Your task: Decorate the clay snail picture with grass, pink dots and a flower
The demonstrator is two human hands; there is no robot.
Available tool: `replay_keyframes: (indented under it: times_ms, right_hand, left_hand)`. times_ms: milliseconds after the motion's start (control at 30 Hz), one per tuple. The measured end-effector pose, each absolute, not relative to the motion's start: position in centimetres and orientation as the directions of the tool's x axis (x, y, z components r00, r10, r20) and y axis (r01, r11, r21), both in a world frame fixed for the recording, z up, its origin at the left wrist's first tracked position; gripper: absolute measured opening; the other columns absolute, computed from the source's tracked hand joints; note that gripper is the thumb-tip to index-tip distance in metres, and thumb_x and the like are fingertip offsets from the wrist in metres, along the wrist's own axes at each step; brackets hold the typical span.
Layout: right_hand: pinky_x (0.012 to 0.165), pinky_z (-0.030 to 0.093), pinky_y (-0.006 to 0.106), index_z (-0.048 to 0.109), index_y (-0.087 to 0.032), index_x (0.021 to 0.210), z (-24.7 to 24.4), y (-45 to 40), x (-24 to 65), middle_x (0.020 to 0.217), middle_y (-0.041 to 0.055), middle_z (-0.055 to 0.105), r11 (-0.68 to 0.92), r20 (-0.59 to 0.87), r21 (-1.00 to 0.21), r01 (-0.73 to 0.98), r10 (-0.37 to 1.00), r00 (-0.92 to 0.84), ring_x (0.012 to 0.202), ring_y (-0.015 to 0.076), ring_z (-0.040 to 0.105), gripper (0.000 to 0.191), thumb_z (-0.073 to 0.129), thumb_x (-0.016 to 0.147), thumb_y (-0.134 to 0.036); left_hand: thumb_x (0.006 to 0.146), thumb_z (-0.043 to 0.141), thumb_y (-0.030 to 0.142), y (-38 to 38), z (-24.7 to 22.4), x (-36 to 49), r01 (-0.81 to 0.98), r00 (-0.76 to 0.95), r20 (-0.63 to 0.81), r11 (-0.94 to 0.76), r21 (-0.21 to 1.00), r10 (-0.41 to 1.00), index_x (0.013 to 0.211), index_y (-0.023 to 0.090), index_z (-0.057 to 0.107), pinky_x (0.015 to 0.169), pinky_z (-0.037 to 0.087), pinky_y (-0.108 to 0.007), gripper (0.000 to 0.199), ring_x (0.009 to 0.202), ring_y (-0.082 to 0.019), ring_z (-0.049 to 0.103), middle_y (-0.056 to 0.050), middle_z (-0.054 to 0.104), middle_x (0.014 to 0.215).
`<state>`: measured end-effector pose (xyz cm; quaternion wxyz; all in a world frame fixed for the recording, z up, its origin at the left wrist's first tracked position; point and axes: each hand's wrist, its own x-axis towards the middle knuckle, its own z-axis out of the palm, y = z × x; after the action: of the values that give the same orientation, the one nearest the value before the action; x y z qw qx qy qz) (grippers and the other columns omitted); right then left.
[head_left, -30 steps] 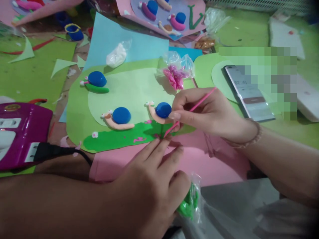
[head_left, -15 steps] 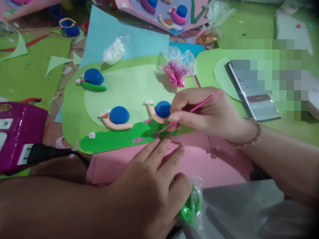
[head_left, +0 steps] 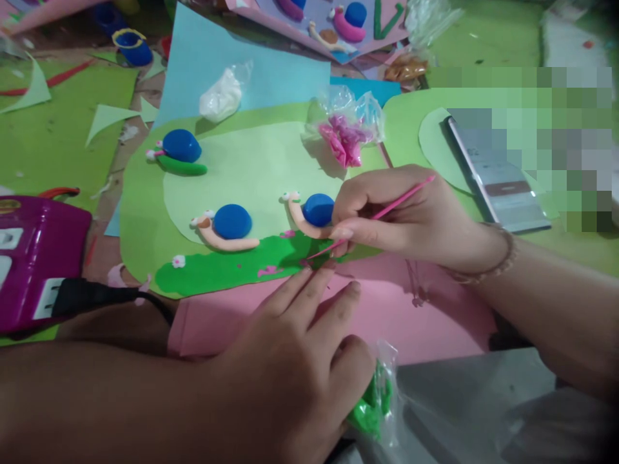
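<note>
My right hand (head_left: pixel 391 209) pinches a thin pink stick (head_left: pixel 403 198), its tip touching the dark green strip (head_left: pixel 217 270) near some pink bits. My left hand (head_left: pixel 304 348) lies with fingers spread over the lower edge of the green sheet (head_left: pixel 140 193) and the pink paper (head_left: pixel 435 322), fingertips beside the stick's tip. Three clay snails with blue shells are on the sheet: one with a green body (head_left: pixel 184 165) at upper left, one with a beige body (head_left: pixel 225 243) below it, and another beige one (head_left: pixel 297 216) partly hidden by my right hand. A small white flower (head_left: pixel 178 261) sits on the strip.
Bags of white clay (head_left: pixel 222 96), pink clay (head_left: pixel 343 142) and green clay (head_left: pixel 372 406) lie around. A phone (head_left: pixel 498 174) rests at right. At left are a purple power socket (head_left: pixel 43 258) with a black plug (head_left: pixel 80 298) and paper scraps (head_left: pixel 109 121). Light blue paper (head_left: pixel 275 77) is behind.
The view has shifted slightly. My right hand and the stick's tip have moved a little to the right; my left hand stays nearly in place.
</note>
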<state>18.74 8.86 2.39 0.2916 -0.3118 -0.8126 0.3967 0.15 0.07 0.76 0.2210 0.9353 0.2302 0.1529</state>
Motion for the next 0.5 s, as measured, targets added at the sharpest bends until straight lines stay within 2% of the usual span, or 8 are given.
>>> replay_keyframes:
  times_ms: [267,500]
  right_hand:
    - [0.052,0.046,0.017,0.057,-0.013,0.07,2.52,8.82,18.79,0.063,0.0004,0.06,0.435,0.209,-0.868,0.24,0.758,-0.617,0.058,0.0054,0.058,0.013,0.057,0.082,-0.013]
    - [0.051,0.046,0.016,0.058,-0.012,0.067,2.36,8.91,18.72,0.06,0.0016,0.061,0.447,0.213,-0.861,0.244,0.751,-0.624,0.057,0.0053,0.058,0.014,0.061,0.08,-0.016]
  left_hand:
    - [0.078,0.04,0.023,0.07,0.52,0.18,0.354,0.84,0.209,-0.797,0.488,0.501,0.08,0.012,0.052,0.098,0.03,-0.062,0.016,0.121,-0.046,0.041,-0.026,0.05,0.127]
    - [0.079,0.04,0.024,0.17,0.83,0.15,0.354,0.85,0.189,-0.799,0.486,0.491,0.082,0.012,0.052,0.097,0.031,-0.061,0.016,0.12,-0.046,0.042,-0.025,0.05,0.127]
